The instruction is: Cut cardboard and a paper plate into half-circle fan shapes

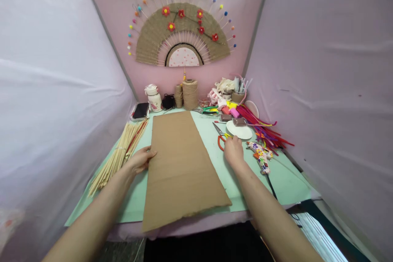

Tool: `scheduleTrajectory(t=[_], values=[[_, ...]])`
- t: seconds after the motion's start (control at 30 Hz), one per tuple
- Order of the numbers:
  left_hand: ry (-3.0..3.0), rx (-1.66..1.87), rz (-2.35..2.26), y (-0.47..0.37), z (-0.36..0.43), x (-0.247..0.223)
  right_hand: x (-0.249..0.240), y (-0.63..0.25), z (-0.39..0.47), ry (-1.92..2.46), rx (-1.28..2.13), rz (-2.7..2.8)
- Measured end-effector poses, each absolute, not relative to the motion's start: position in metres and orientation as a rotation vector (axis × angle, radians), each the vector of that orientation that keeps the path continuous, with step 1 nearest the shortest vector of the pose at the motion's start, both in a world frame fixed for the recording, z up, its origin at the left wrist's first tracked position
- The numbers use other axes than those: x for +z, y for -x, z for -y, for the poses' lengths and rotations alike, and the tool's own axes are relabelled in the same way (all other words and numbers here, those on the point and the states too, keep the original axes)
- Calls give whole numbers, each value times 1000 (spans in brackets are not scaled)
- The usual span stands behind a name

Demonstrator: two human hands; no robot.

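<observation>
Along the left edge of a cardboard sheet [181, 172], the left hand [143, 159] grips the board, thumb on top and fingers running beneath it. The right hand [233, 150], beyond the board's right edge, is at the handles of the scissors [220, 130]; whether its fingers have closed on them I cannot tell. The cardboard lies lengthwise across the middle of the green surface [211, 131], its near end jutting past the front edge.

Outward from the left hand, a bundle of thin sticks [118, 157] lies along the left edge, with a phone [141, 110] at the back left corner. Just beyond the right hand is a white disc [242, 132]; a flower-patterned glue gun [262, 157] lies toward the right edge, and red and purple pipe cleaners [270, 135] spread near the back right corner. A white bottle [154, 100] and a large twine spool [190, 96] stand along the back edge.
</observation>
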State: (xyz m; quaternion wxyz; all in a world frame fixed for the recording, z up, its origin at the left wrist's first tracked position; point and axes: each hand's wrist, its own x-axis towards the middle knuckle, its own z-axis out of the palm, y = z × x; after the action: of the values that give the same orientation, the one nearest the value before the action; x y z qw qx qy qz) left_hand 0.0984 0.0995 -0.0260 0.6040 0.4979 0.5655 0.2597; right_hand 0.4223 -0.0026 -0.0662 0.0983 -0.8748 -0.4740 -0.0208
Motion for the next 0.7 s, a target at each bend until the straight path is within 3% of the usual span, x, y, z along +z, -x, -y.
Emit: scheduleTrajectory(t=[0.3, 0.47, 0.7], values=[[-1635, 611, -1751, -103, -127, -38, -59, -420, 5, 2597, -25, 1450], [-2140, 506, -1949, -119, -120, -42, -18, -449, 1, 2562, -70, 1534], [-2431, 417, -1746, -159, -120, -46, 32, -536, -72, 2614, -94, 1644]])
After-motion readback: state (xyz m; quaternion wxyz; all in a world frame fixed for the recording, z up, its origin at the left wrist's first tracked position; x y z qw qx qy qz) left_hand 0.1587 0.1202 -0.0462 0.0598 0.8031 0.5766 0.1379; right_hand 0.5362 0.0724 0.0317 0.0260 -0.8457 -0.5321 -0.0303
